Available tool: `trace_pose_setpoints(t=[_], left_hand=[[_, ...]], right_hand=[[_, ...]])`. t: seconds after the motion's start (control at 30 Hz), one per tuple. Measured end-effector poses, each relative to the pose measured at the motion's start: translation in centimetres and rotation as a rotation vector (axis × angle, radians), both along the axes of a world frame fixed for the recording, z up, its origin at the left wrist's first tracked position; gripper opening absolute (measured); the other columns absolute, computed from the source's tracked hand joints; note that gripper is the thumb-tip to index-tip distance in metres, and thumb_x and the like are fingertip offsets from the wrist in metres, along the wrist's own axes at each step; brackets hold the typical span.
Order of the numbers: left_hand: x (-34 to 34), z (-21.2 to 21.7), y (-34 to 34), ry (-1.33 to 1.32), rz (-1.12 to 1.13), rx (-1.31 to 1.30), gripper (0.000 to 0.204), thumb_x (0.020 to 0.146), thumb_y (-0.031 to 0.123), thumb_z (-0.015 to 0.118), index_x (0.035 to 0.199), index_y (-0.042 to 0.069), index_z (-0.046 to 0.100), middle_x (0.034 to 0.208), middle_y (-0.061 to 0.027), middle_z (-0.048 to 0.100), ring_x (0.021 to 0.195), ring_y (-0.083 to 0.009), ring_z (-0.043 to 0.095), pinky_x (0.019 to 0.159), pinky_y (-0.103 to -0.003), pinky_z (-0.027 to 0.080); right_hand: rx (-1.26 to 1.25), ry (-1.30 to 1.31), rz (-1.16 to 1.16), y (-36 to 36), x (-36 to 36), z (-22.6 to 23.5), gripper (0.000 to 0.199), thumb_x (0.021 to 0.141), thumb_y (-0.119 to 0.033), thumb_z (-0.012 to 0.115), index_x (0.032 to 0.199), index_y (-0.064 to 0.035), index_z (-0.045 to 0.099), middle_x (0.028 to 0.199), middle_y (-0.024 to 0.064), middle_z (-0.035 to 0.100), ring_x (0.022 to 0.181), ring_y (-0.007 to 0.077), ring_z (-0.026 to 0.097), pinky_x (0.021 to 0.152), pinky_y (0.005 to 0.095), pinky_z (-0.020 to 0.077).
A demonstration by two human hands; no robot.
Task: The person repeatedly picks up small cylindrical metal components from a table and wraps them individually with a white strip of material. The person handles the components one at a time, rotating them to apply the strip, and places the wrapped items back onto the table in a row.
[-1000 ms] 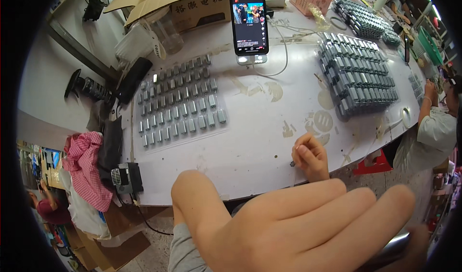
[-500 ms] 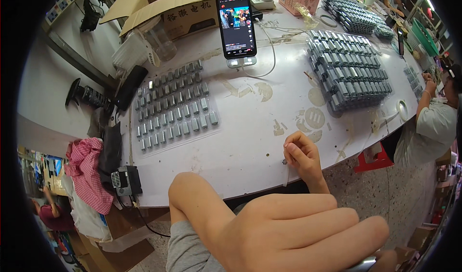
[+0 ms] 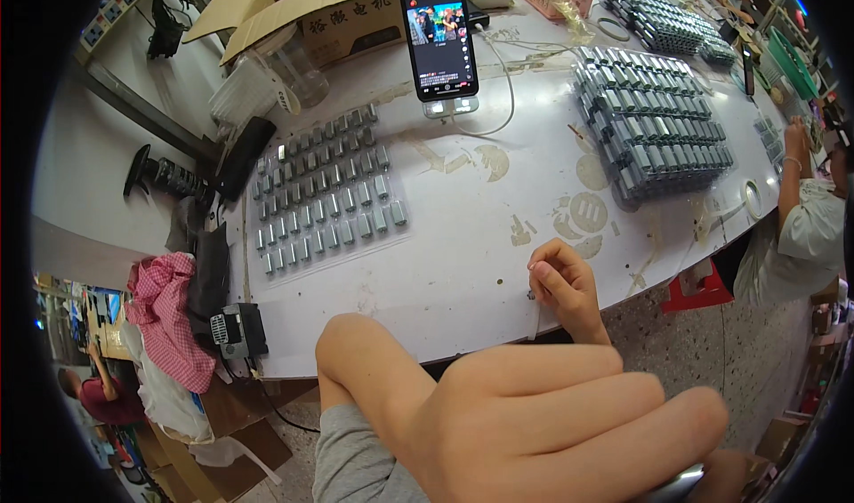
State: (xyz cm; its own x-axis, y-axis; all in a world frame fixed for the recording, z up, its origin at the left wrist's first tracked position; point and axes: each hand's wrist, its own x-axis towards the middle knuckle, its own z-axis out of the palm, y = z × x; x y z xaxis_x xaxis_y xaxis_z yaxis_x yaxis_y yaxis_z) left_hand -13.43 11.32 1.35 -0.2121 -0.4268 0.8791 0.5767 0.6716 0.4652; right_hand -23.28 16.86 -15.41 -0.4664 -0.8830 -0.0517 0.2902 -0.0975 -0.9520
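Nearer than smartphone [image 3: 443, 45]: right hand [image 3: 567, 289] closed, fingertips together; left hand [image 3: 551, 414] looming, grip can't be told, shiny object [image 3: 688, 477] beneath mostly hidden. Metal casings [image 3: 335, 203] left of smartphone.

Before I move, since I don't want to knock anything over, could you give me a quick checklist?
1. Left hand out of the camera's way: not ok, it covers much of the lower view.
2. Left hand empty: cannot tell; a shiny edge shows beneath it.
3. Right hand empty: cannot tell; it is curled near the table edge.
4. Stacked silver parts apart from both hands: ok.
5. Left-side rows of silver parts untouched: ok.
6. Phone propped up: ok.
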Motion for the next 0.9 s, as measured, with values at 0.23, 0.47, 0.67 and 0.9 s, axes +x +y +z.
trace_pose_setpoints(t=[0.23, 0.47, 0.67, 0.9], left_hand=[[0.3, -0.4, -0.7, -0.023, -0.079, -0.102, 0.022, 0.048, 0.019, 0.054, 0.068, 0.01, 0.051, 0.058, -0.0041, 0.048, 0.042, -0.0123, 0.039, 0.04, -0.02, 0.033], [0.3, -0.4, -1.2, -0.041, -0.117, -0.135, 0.025, 0.051, 0.013, 0.055, 0.075, 0.007, 0.052, 0.062, -0.0051, 0.049, 0.046, -0.0135, 0.041, 0.043, -0.021, 0.035], [0.7, -0.5, -1.9, -0.112, -0.132, -0.138, 0.029, 0.053, 0.008, 0.057, 0.082, 0.005, 0.052, 0.066, -0.006, 0.051, 0.051, -0.0145, 0.043, 0.045, -0.022, 0.036], [1.6, 0.2, -3.0, -0.395, -0.222, -0.129, 0.034, 0.056, 0.002, 0.059, 0.089, 0.003, 0.053, 0.071, -0.007, 0.053, 0.055, -0.0156, 0.045, 0.048, -0.023, 0.037]], right_hand=[[-0.004, 0.003, -0.006, -0.1, 0.2, -0.7, 0.01, 0.086, -0.014, 0.048, 0.085, -0.0043, 0.05, 0.06, -0.0014, 0.046, 0.054, 0.0035, 0.041, 0.048, 0.017, 0.0289], [-0.009, 0.011, -0.01, -0.3, 0.2, -0.8, 0.009, 0.086, -0.013, 0.048, 0.085, -0.0042, 0.05, 0.06, -0.0015, 0.046, 0.054, 0.0035, 0.042, 0.048, 0.017, 0.0294], [-0.003, 0.025, 0.0, -0.3, 0.2, -0.8, 0.009, 0.086, -0.013, 0.048, 0.085, -0.0041, 0.05, 0.06, -0.0013, 0.047, 0.054, 0.0036, 0.042, 0.048, 0.017, 0.0297], [0.005, 0.032, -0.009, -0.3, 0.2, -0.5, 0.009, 0.086, -0.013, 0.048, 0.085, -0.0041, 0.049, 0.058, -0.0012, 0.046, 0.053, 0.0037, 0.04, 0.046, 0.0174, 0.0286]])
